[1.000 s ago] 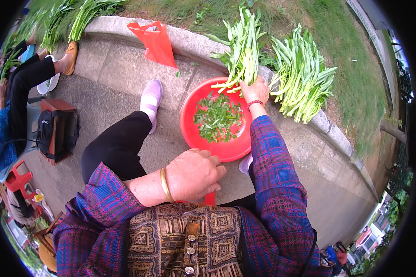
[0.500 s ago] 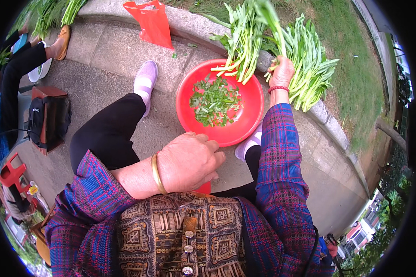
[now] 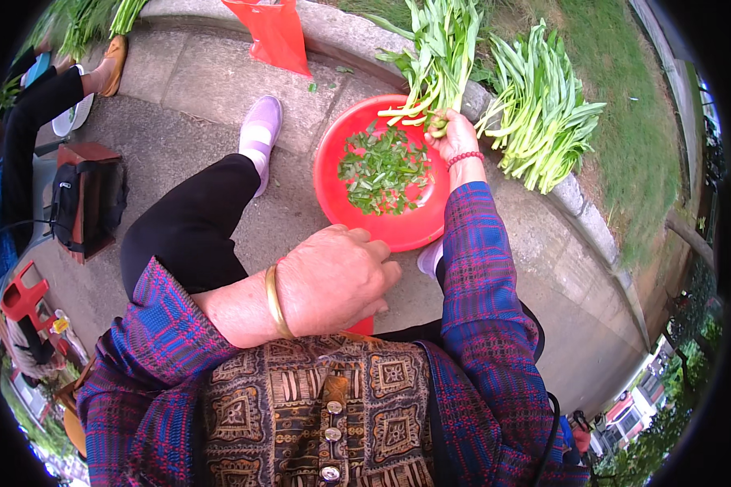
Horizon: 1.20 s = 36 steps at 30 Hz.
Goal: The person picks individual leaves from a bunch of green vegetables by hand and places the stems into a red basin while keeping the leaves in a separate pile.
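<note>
My right hand [image 3: 455, 138] is closed round the light stem ends of leafy greens [image 3: 451, 69] at the upper right rim of a red basin [image 3: 328, 195]. Those greens' leaves reach away over the kerb, merging with a bunch whose stems overhang the basin. Chopped green pieces [image 3: 382, 172] lie inside the basin. Right of my hand, a second heap of greens [image 3: 548, 118] rests on the kerb. My left hand [image 3: 333, 280], with a gold bangle at the wrist, is curled before my lap, back upward; whatever its fingers hold is hidden.
A red plastic bag [image 3: 276, 36] lies against the stone kerb [image 3: 345, 36], with grass beyond. On the left are a dark bag [image 3: 85, 199], a red stool [image 3: 23, 296] and another seated person's legs [image 3: 45, 105]. My left shoe [image 3: 261, 122] stands left of the basin.
My right hand has come left and slightly down from the kerb to the basin's rim, bringing the held greens along. My left hand stays nearly in place.
</note>
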### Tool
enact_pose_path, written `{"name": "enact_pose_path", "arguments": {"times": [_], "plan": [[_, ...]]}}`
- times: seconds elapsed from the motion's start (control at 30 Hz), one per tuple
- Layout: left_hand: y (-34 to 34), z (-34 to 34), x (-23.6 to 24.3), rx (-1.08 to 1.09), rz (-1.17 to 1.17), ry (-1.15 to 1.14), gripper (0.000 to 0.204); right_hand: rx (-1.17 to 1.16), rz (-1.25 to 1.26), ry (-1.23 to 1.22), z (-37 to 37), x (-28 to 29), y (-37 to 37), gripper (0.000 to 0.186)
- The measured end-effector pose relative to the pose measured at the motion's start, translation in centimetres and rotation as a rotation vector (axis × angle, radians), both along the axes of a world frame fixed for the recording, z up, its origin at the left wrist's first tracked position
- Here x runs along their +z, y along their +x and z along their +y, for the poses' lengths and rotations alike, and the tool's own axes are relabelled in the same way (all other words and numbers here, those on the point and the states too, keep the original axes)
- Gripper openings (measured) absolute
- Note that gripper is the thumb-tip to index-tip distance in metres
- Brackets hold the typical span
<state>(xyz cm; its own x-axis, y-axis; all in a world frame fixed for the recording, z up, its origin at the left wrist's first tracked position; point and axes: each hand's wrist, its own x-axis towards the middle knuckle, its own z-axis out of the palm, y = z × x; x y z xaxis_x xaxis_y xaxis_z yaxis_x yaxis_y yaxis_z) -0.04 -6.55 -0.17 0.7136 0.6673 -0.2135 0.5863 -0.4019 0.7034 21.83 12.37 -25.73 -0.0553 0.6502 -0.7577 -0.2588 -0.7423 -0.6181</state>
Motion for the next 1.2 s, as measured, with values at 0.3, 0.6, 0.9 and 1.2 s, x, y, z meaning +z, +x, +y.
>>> {"name": "enact_pose_path", "arguments": {"times": [0.3,0.6,0.9,1.2], "plan": [[-0.2,-0.1,0.2,-0.014,0.019,-0.012,0.031,-0.111,-0.277,0.114,-1.9,-1.7,-5.1,0.012],[-0.4,-0.2,0.2,-0.040,0.056,-0.062,0.038,-0.406,-0.372,0.094,-0.6,-2.4,-7.2,0.012],[-0.4,-0.3,0.1,-0.029,0.072,-0.002,0.033,-0.269,-0.232,0.412,0.3,8.3,-1.5,0.019],[0.6,-0.6,-0.7,-0.022,0.088,0.033,0.031,-0.188,-0.810,0.730,2.2,13.3,3.5,0.022]]}}
